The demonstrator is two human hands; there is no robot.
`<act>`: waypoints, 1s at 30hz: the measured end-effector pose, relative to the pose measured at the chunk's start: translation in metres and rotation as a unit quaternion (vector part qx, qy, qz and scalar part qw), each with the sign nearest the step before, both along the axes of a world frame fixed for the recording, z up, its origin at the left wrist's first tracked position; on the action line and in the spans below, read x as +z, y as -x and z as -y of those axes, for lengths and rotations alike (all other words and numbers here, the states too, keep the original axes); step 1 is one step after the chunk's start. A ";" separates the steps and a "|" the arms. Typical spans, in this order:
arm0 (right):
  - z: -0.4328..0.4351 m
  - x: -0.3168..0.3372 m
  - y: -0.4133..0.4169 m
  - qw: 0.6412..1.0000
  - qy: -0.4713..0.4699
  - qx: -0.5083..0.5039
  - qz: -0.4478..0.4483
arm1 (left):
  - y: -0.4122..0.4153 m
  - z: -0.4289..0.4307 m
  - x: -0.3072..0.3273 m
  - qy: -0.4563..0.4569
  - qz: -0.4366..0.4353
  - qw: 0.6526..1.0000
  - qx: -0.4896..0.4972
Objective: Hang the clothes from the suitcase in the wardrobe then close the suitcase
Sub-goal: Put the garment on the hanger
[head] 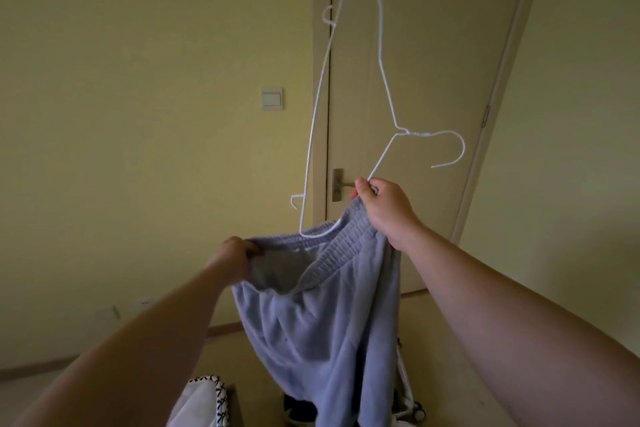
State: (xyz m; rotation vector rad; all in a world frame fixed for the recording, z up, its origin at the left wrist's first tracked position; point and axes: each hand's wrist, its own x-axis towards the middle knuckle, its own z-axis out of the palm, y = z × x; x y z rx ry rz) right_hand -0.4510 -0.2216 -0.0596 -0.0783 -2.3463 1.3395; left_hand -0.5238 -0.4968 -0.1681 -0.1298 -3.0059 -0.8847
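Door (433, 45) behind hanger (420, 134) and trousers (311, 322)

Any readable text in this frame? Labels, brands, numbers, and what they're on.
None legible.
The light switch and the white wire hanger are plain, and no tag shows on the blue fleece trousers.
A wall plate low on the left bears a small dark mark, too small to read.

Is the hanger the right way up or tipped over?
Tipped on end: the white hanger has its hook pointing sideways, one corner down at the blue pants.
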 end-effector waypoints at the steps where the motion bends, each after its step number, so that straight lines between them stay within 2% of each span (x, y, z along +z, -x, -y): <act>1: -0.003 -0.001 0.000 1.000 -0.021 0.004 0.001 | 0.004 0.004 0.009 -0.010 -0.005 1.000 0.020; 4: -0.007 -0.007 0.001 0.997 -0.076 0.018 0.013 | 0.015 0.011 0.038 0.031 -0.028 0.999 0.020; 7: -0.008 -0.020 0.006 0.988 -0.140 0.026 0.052 | 0.022 0.011 0.067 0.163 -0.048 0.983 -0.067; 11: -0.012 -0.037 0.010 0.968 -0.245 0.001 0.053 | 0.022 0.007 0.095 0.214 -0.064 0.963 -0.149; 15: -0.013 -0.046 0.006 0.946 -0.317 0.032 0.062 | 0.029 0.014 0.110 0.164 -0.129 0.976 -0.063; 17: -0.011 -0.046 0.006 0.934 -0.343 0.044 0.088 | 0.031 0.025 0.112 0.116 -0.134 0.981 -0.077; 20: -0.009 -0.047 0.006 0.916 -0.384 0.003 0.117 | 0.020 0.037 0.115 0.030 -0.124 0.985 -0.120; 23: -0.008 -0.048 0.003 0.893 -0.423 -0.071 0.133 | 0.017 0.038 0.111 0.063 -0.114 0.980 -0.150; 27: -0.010 -0.053 -0.003 0.868 -0.450 -0.139 0.156 | 0.019 0.030 0.106 0.108 -0.049 0.990 -0.077; 30: -0.013 -0.059 -0.003 0.864 -0.446 -0.160 0.168 | 0.020 0.031 0.107 0.067 -0.029 0.996 -0.049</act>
